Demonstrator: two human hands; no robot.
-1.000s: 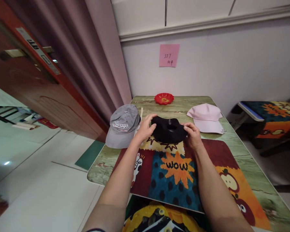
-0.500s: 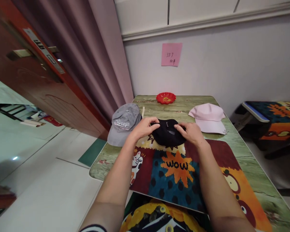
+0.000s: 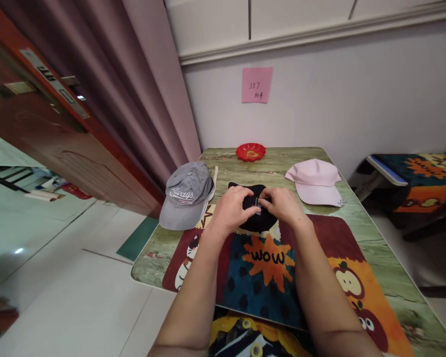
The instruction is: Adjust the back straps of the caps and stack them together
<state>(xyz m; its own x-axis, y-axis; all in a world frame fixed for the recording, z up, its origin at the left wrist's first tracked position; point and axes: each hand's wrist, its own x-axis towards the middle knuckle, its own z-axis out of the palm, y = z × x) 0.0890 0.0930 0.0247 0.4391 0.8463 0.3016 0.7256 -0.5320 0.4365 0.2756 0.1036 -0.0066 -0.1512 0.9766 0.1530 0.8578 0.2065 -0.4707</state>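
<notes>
A black cap (image 3: 259, 224) sits over the middle of the patterned mat, its strap side with a small metal buckle (image 3: 256, 201) facing me. My left hand (image 3: 231, 209) grips the cap's left side, thumb stretched toward the buckle. Fingers of my right hand (image 3: 283, 204) are closed at the strap, right beside the buckle. To the left lies a grey cap (image 3: 188, 193) with white lettering, its brim toward me. A pink cap (image 3: 315, 179) rests farther right, also brim forward. Parts of the black cap are hidden behind both hands.
A red scalloped dish (image 3: 250, 152) stands at the back of the green wood-look table (image 3: 379, 248). Under my forearms lies the mat (image 3: 245, 287), printed with "WOW". A pink note (image 3: 257, 85) hangs on the wall; a door (image 3: 78, 148) and curtain are at left.
Both hands have come closer together on the black cap, meeting around the buckle. My left hand shifted from the cap's edge inward. The view has turned slightly right.
</notes>
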